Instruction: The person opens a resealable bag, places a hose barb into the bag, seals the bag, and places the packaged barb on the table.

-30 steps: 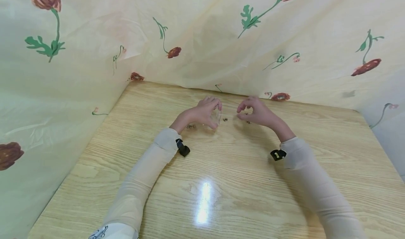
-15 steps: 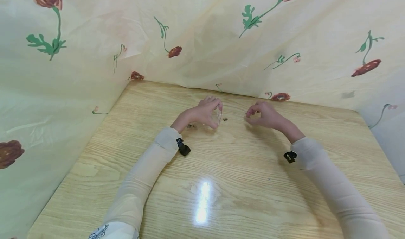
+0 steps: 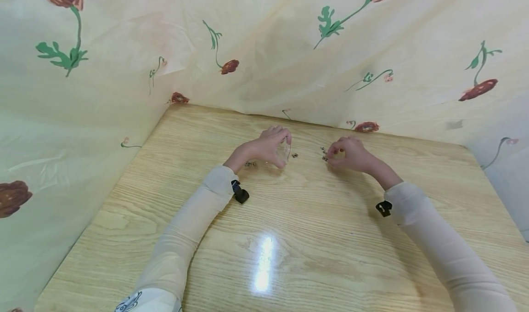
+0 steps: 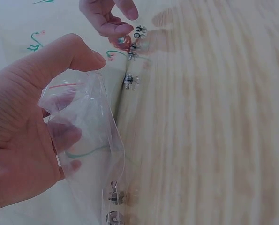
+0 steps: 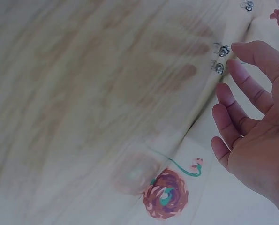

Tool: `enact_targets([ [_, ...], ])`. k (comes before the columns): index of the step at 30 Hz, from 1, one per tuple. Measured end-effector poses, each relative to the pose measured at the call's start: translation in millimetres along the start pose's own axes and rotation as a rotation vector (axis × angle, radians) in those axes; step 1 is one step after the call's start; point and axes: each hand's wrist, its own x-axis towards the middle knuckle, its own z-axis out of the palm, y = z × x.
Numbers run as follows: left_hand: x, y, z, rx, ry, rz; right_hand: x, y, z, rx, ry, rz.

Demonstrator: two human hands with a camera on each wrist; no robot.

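Note:
My left hand (image 3: 268, 147) holds a clear plastic zip bag (image 4: 90, 122) with a red line along its top, its mouth spread between thumb and fingers. Small shiny metal pieces (image 3: 249, 164) lie on the table by the left wrist, and another cluster of metal pieces (image 3: 295, 155) sits just right of the bag. My right hand (image 3: 351, 155) is low over the table, thumb and forefinger right beside several more metal pieces (image 3: 324, 158). In the right wrist view, the fingers of the right hand (image 5: 256, 108) are loosely bent and apart, their tips close to two metal pieces (image 5: 222, 50).
A glossy wood-grain table (image 3: 306, 238) lies under both hands, with a bright light reflection (image 3: 264, 263) near the front. Floral-patterned sheeting (image 3: 272, 50) rises along its back and left edges. Black straps (image 3: 239, 192) hang at the wrists.
My right hand has moved right and slightly toward me, uncovering the metal pieces that it partly hid. The left hand stays in place with the bag.

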Motion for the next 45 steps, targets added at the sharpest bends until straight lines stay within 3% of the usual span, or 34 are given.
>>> enact_targets([
  [18, 1.0, 2.4, 0.3, -0.011, -0.006, -0.011, 2.9, 4.7, 6.6, 0.029, -0.05, 0.075],
  [45, -0.3, 2.2, 0.9, 0.007, -0.009, -0.012, 1.6, 7.7, 15.7, 0.007, -0.003, 0.052],
])
